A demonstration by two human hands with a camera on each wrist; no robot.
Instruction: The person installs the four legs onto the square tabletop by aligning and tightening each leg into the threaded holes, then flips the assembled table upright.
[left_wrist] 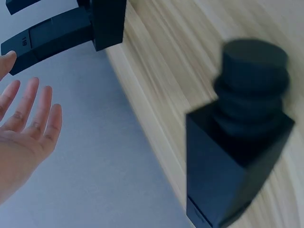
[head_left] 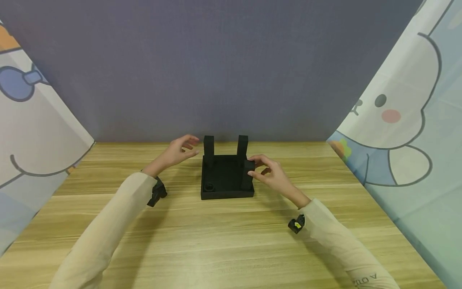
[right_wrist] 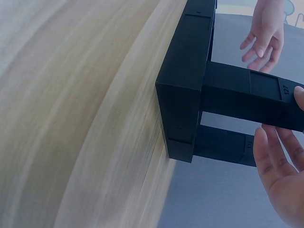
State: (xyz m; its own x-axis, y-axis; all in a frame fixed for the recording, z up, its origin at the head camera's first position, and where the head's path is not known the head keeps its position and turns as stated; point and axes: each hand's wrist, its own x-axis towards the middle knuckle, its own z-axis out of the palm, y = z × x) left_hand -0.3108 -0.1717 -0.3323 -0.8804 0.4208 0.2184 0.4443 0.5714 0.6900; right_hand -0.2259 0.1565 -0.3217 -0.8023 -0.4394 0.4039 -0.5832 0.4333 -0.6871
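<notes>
A square black base (head_left: 226,195) lies on the table with black posts standing at three corners. My right hand (head_left: 273,174) pinches the upper end of the front right post (head_left: 247,178) between thumb and fingers; "127" is marked on that post (right_wrist: 240,90) in the right wrist view. Left of the back left post (head_left: 209,148), my left hand (head_left: 177,152) hovers with loosely spread fingers, holding nothing. The back right post (head_left: 242,147) stands untouched. A round socket (head_left: 209,187) shows at the front left corner. Close to the left wrist camera is another black post (left_wrist: 223,156) with a round peg upward.
The wooden table (head_left: 216,241) ends at a grey upright panel (head_left: 223,72) behind the base. Cartoon-printed cloths (head_left: 400,120) hang at both sides. A small black device (head_left: 296,223) is by the right wrist; a dark shape (head_left: 157,193) is beside the left wrist.
</notes>
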